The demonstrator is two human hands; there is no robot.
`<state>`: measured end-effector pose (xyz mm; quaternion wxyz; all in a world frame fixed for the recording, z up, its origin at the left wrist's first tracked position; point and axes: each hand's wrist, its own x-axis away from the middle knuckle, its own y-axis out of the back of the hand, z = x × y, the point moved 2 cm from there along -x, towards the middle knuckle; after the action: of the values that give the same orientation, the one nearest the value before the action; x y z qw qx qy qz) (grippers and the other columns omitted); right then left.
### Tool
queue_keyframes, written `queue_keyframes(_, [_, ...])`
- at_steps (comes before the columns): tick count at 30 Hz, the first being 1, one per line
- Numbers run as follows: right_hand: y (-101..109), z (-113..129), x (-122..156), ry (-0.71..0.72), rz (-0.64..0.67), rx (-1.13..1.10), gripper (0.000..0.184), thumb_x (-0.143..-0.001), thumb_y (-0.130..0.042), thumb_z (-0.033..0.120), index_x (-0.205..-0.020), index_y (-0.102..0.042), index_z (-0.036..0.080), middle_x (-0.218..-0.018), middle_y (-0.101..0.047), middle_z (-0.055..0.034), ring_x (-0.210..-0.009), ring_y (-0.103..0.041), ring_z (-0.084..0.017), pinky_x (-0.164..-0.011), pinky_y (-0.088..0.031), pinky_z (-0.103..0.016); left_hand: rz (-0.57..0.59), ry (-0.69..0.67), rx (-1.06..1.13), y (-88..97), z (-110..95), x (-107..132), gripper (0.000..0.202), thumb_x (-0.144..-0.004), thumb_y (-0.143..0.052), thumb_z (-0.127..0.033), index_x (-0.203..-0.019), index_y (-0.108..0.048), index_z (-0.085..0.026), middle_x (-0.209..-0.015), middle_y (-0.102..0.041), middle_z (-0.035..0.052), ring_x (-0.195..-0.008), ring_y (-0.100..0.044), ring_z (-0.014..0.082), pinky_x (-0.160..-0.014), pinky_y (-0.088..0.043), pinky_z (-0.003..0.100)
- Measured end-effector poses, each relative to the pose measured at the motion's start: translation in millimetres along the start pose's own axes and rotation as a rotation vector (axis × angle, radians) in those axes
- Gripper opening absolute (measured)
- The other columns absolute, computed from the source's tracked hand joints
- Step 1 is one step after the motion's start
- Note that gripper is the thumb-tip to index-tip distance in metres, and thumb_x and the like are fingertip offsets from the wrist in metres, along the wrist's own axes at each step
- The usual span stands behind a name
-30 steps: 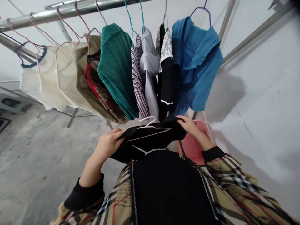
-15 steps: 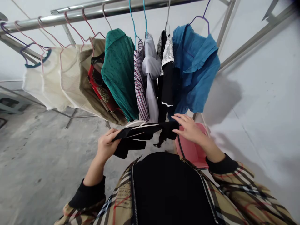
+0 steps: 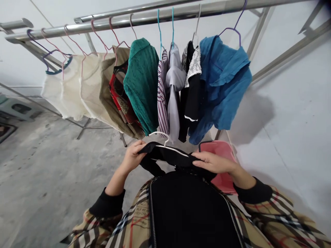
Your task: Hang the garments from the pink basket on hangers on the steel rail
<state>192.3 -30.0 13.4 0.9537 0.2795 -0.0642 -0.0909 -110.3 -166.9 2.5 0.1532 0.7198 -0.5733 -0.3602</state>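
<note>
A black garment (image 3: pixel 172 159) stretches between my two hands in front of my chest. A white hanger (image 3: pixel 167 141) is in its neck, the hook sticking up and away from me. My left hand (image 3: pixel 133 156) is closed on the garment's left shoulder, fingers wrapped over the cloth. At the other shoulder, my right hand (image 3: pixel 210 162) pinches the cloth between thumb and fingers. The garment's lower part blends into my black top and is hard to make out.
Ahead, a metal rail (image 3: pixel 113 23) carries several hung clothes, among them a green shirt (image 3: pixel 142 82) and a blue blouse (image 3: pixel 222 82). Below right stands a pink basket (image 3: pixel 224 148). A plastic stool (image 3: pixel 18 106) is at far left, a white wall (image 3: pixel 297 113) at right.
The garment has come closer to my body, and the hanger's hook now stands up. My right hand has gone from spread fingers to gripping the shoulder. The view has shifted slightly.
</note>
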Motion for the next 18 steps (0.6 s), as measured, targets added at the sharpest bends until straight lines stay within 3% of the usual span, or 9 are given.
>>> queue_keyframes(6, [10, 5, 4, -0.062, -0.153, -0.109, 0.034, -0.096, -0.045, 0.044, -0.086, -0.064, 0.017, -0.075, -0.063, -0.0002, -0.07, -0.058, -0.014, -0.067, -0.05, -0.026, -0.183, -0.06, -0.254, 4.3, 3, -10, 0.018, -0.086, -0.058, -0.019, -0.096, -0.073, -0.025, -0.105, -0.063, 0.0067, -0.101, -0.057, 0.0189, -0.092, -0.045, 0.04])
queue_keyframes(9, [14, 6, 9, -0.095, -0.167, -0.09, 0.032, -0.097, -0.043, 0.041, -0.091, -0.064, 0.017, -0.08, -0.065, -0.0013, -0.074, -0.06, -0.016, -0.069, -0.05, -0.027, -0.424, -0.012, -0.428, 12.2, -2, -10, 0.03, -0.084, -0.057, -0.011, -0.1, -0.074, -0.029, -0.107, -0.061, 0.0059, -0.102, -0.055, 0.0195, -0.093, -0.044, 0.041])
queue_keyframes(12, [15, 9, 13, -0.094, -0.208, -0.056, 0.03, -0.097, -0.043, 0.038, -0.097, -0.065, 0.018, -0.085, -0.067, -0.0025, -0.078, -0.062, -0.017, -0.073, -0.05, -0.029, -0.666, 0.016, -0.5, 10.1, -12, -6, 0.034, -0.084, -0.055, -0.008, -0.102, -0.075, -0.029, -0.097, -0.057, 0.0058, -0.088, -0.055, 0.0172, -0.081, -0.047, 0.035])
queue_keyframes(14, [14, 12, 16, -0.093, -0.262, -0.037, 0.03, -0.097, -0.043, 0.038, -0.099, -0.065, 0.018, -0.088, -0.069, -0.0035, -0.08, -0.064, -0.018, -0.074, -0.051, -0.03, -0.663, 0.026, -0.48, 1.9, -18, -3, 0.033, -0.086, -0.054, -0.01, -0.105, -0.073, -0.028, -0.09, -0.054, 0.0047, -0.081, -0.054, 0.0152, -0.074, -0.047, 0.031])
queue_keyframes(18, [12, 19, 22, -0.093, -0.338, 0.04, 0.03, -0.097, -0.043, 0.035, -0.107, -0.067, 0.019, -0.092, -0.072, -0.0051, -0.086, -0.068, -0.02, -0.077, -0.053, -0.031, -0.384, 0.11, -0.342, -13.1, -24, -5, 0.038, -0.085, -0.062, -0.022, -0.123, -0.063, -0.027, -0.099, -0.057, 0.0051, -0.087, -0.057, 0.0156, -0.075, -0.05, 0.029])
